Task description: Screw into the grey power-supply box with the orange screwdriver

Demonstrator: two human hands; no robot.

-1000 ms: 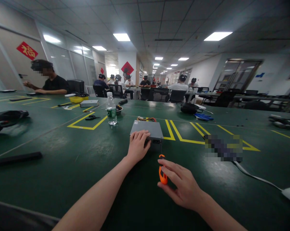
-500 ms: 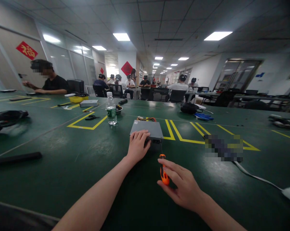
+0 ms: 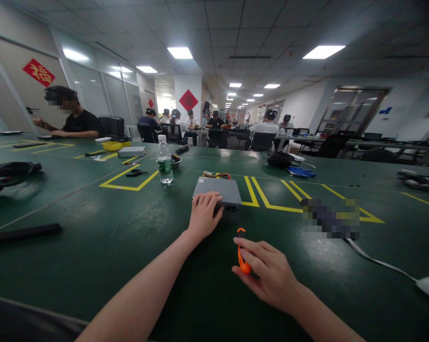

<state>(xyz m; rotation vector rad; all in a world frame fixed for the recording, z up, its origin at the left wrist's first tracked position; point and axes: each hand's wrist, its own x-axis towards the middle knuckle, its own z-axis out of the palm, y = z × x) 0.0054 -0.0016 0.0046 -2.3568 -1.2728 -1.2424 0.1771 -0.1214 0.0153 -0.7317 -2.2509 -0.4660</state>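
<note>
A grey metal computer power supply point(image 3: 217, 187) lies on the green table, its socket side facing me and coloured cables point(image 3: 217, 175) at its back. My left hand point(image 3: 206, 214) grips its near left part, fingers over the top and thumb by the front face. In my right hand point(image 3: 266, 266) is an orange and black screwdriver point(image 3: 244, 264), pinched between the fingers and thumb. Its thin shaft points away from me and meets the front face near the right corner. The screw under the tip is too small to make out.
Beyond the power supply stands a water bottle point(image 3: 165, 164), beside a small bowl point(image 3: 176, 161). Left lie a black bar point(image 3: 23, 234) and a yellow tray point(image 3: 116, 145). Right are blue gloves point(image 3: 301, 172), a black case point(image 3: 279, 160) and a white cable point(image 3: 381, 262). Several people sit farther off.
The screwdriver handle has turned slightly in my right fingers, showing more orange and less black. My left hand and the power supply stay in place.
</note>
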